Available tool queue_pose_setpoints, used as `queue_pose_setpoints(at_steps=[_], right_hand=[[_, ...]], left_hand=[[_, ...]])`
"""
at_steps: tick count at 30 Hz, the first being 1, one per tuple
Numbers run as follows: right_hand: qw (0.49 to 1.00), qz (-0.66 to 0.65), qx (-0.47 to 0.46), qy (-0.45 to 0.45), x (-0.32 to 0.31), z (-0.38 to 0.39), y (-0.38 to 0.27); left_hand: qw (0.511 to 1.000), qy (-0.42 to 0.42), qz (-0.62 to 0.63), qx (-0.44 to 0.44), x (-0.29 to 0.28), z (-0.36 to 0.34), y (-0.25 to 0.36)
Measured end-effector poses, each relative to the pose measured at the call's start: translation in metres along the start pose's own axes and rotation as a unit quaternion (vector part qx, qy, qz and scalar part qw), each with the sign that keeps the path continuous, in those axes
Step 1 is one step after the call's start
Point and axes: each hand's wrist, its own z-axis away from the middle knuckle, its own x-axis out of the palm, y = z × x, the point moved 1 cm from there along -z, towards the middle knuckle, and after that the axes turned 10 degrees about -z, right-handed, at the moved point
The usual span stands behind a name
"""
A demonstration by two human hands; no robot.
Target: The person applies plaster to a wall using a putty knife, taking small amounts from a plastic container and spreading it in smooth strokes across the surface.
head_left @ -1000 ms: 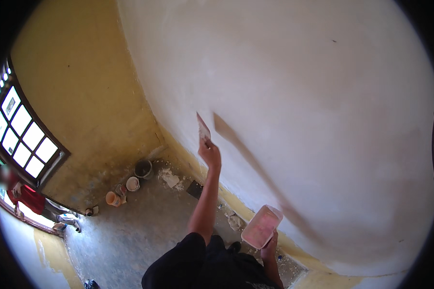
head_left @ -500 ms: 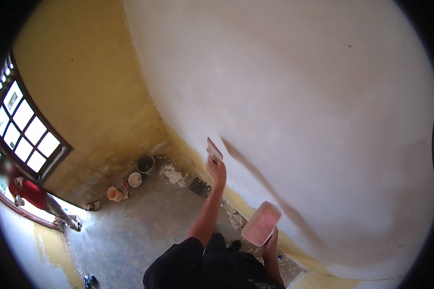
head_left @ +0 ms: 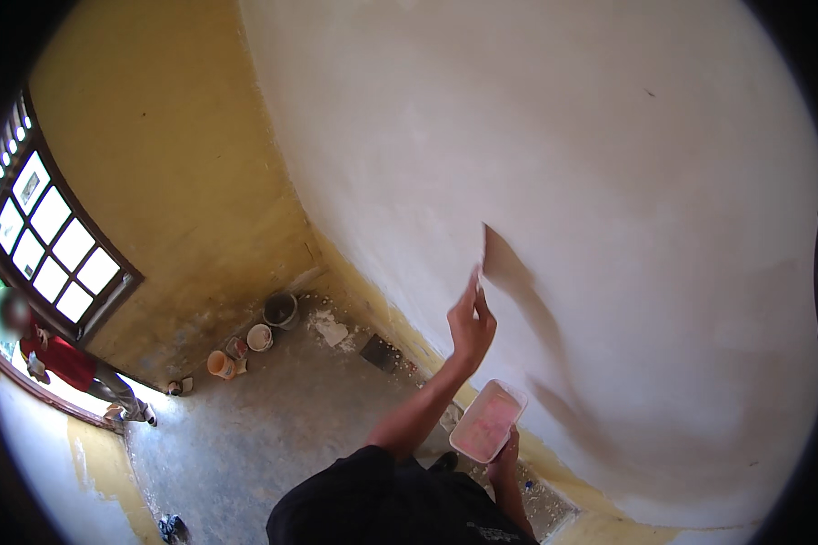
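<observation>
My left hand reaches up to the whitish wall, its fingers closed on a putty scraper. The thin blade appears almost edge-on and lies against or very near the wall; contact is hard to tell. Lower down, my right hand grips a rectangular plastic tub by its near side. Pinkish paste covers the inside of the tub, which is tilted and close to the wall. Part of the right hand is hidden beneath the tub.
Against the yellow wall stand a dark bucket, a white bucket and an orange bucket. Debris litters the floor near the corner. A person in red stands by the window at left.
My left hand has moved right and the scraper is farther up the wall, its blade turned from face-on to nearly edge-on. The tub in my right hand has shifted slightly left.
</observation>
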Motion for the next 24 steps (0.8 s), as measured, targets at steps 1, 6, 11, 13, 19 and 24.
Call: queue_pose_setpoints(at_steps=[1, 6, 11, 13, 19, 24], right_hand=[[1.000, -0.001, 0.000, 0.002, -0.006, -0.004, 0.004], [0.999, 0.043, -0.002, 0.005, 0.005, -0.022, 0.019], [1.000, -0.015, -0.007, 0.006, 0.052, -0.036, 0.041], [1.000, -0.022, 0.005, 0.012, 0.081, -0.040, 0.063], [0.997, -0.075, 0.025, -0.022, 0.145, -0.066, 0.138], [0.995, -0.070, 0.059, -0.038, 0.216, -0.082, 0.211]], left_hand=[[0.999, -0.005, 0.030, 0.015, -0.009, 0.013, 0.001], [0.959, -0.135, 0.183, -0.167, -0.064, 0.040, -0.070], [0.945, -0.256, 0.072, -0.189, -0.135, 0.035, -0.113], [0.944, -0.264, -0.037, -0.193, -0.172, 0.026, -0.115], [0.940, -0.271, -0.047, -0.203, -0.219, 0.012, -0.142], [0.958, -0.239, -0.129, -0.092, -0.264, -0.012, -0.198]])
